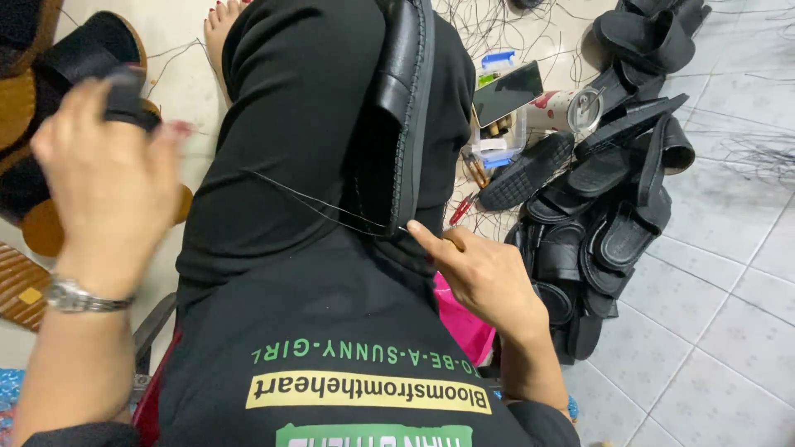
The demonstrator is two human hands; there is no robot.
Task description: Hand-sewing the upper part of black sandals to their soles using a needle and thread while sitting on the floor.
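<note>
2 hands worked over a pale tiled floor (729,273) strewn with black sandals (613,190). Right hand (484,273) pinched thread (315,203) at the lap sandal (402,108); left hand (108,182), blurred, gripped something dark.

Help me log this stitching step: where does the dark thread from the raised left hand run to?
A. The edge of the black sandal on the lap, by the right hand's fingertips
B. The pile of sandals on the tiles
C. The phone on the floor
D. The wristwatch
A: the thread stretches from the left hand to the sole edge of the black sandal, where the right hand pinches at it.
</note>
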